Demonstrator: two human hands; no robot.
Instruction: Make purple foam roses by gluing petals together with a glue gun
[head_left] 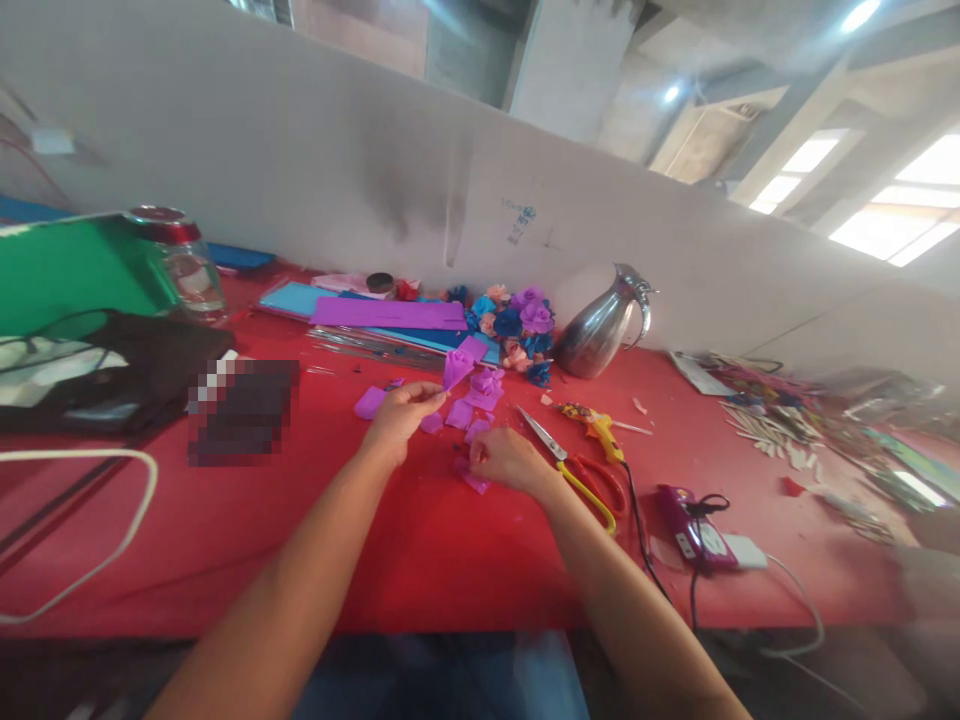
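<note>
One red table, pale wall behind, left grip pinched on purple paper flower, right grip unclear

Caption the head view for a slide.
Left hand holds a purple flower over the red table; right hand beside the scissors.

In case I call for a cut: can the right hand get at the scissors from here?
Probably yes: the scissors lie just beside the right hand, and nothing appears to cover them.
</note>
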